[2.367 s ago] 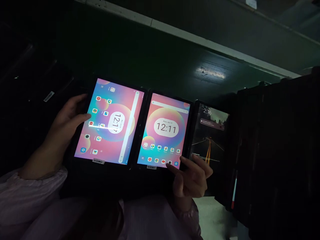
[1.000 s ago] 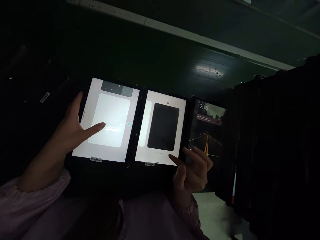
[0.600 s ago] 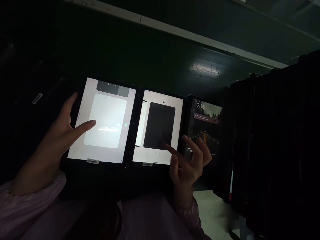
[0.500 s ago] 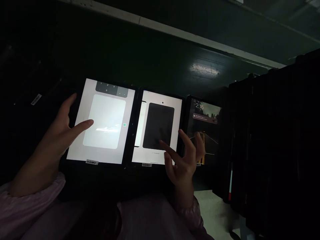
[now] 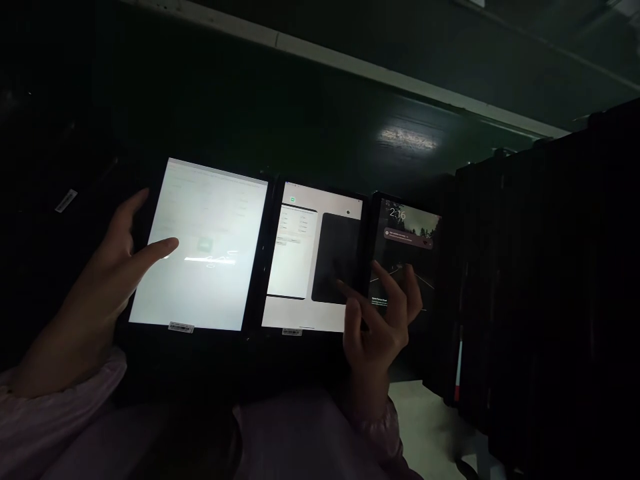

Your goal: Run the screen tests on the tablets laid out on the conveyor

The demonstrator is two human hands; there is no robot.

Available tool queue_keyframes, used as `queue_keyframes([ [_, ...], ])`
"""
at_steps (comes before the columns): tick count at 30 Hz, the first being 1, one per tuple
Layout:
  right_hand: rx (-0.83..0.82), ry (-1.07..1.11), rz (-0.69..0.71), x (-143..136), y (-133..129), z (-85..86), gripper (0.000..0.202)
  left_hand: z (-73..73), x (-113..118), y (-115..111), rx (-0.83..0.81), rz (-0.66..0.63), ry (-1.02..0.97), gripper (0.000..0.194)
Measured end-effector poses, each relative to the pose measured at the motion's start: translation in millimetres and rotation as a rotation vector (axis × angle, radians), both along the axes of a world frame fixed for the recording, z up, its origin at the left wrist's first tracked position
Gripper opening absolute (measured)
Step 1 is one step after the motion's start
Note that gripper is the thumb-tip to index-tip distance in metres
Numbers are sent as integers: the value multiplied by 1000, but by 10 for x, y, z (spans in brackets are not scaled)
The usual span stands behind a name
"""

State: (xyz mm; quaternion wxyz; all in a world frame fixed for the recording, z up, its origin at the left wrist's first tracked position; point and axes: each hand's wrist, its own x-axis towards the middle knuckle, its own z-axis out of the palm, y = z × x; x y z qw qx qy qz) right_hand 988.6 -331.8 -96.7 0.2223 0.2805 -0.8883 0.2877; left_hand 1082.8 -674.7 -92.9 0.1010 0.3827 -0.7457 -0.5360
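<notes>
At the far left, a white label (image 5: pixel 65 201) showed in the dark. The left hand (image 5: pixel 100 280) was spread, its thumb lying over the near-white screen of the left tablet (image 5: pixel 207 287) and its fingers beside that tablet's left edge; how firmly it touched could not be told. A barcode sticker (image 5: pixel 181 328) sat at the tablet's lower edge. Just beside it lay the middle tablet (image 5: pixel 290 267), its screen showing a pale card and a dark card, with a second sticker (image 5: pixel 292 332) below. The right hand (image 5: pixel 375 327) was loosely spread, index fingertip at the dark card, the other fingers half bent towards the right tablet (image 5: pixel 407 263); contact could not be made out. That tablet showed 2:16 above a road picture. Farther right stood a dark stack (image 5: pixel 545 267), details lost in shadow.
</notes>
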Motion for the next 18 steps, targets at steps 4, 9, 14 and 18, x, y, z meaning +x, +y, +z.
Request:
queue_keyframes([
  [4,92,-60,135,46,-81,86,21,20,-38,21,17,-9,-11,92],
  [9,176,-156,246,106,-228,206,30,128,-99,118,75,62,-21,92],
  [14,251,-198,281,149,-391,254,32,291,-138,247,125,91,-37,83],
  [18,205,-176,282,135,-358,254,31,298,-176,271,105,108,18,74],
])
